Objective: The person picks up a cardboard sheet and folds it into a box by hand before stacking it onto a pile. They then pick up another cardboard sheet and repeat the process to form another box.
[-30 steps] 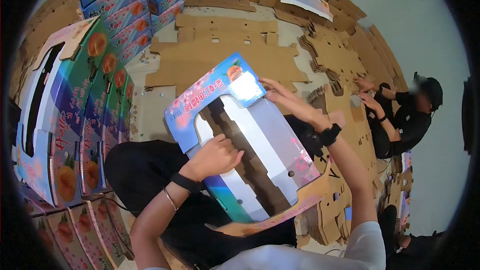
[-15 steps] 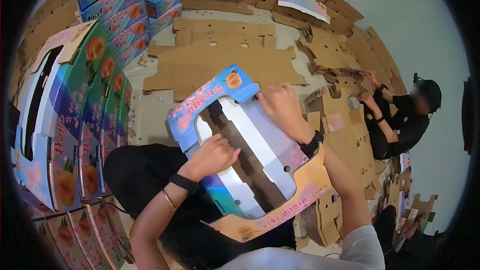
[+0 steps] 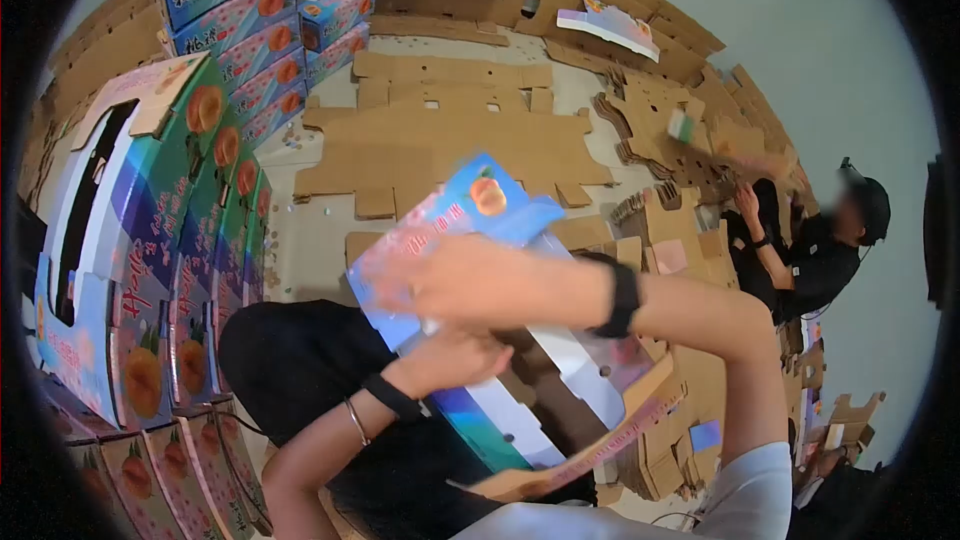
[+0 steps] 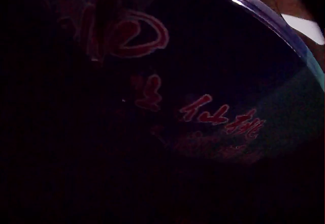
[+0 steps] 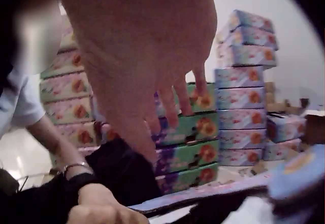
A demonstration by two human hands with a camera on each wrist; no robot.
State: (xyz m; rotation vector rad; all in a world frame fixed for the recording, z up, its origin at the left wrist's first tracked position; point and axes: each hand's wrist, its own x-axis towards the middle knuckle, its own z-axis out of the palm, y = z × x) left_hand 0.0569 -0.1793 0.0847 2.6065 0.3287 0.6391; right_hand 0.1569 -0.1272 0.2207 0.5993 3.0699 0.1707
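Note:
A fruit carton [image 3: 585, 380] with peach pictures and white inner flaps lies tilted over the person's lap, its top partly open along a dark slot. My left hand [image 3: 450, 365] grips the carton's left side, fingers curled at the edge of the opening. My right hand [image 3: 480, 285], blurred, reaches across above the left hand, over the carton's blue end panel [image 3: 480, 200]. In the right wrist view the right hand [image 5: 152, 46] has its fingers spread and fairly straight. The dark left wrist view shows the carton's printed side [image 4: 203, 112] close up.
Finished cartons [image 3: 160, 240] stand stacked at the left, with a blue stack [image 3: 235, 40] behind. Flat cardboard sheets [image 3: 450, 140] cover the floor ahead. Piles of flat blanks [image 3: 670, 270] lie at the right. Another person [image 3: 830, 250] in black sits beyond them.
My right hand has swept left from the carton's right corner to over its blue end panel. The left hand keeps its hold. The other person now moves a blurred piece of cardboard.

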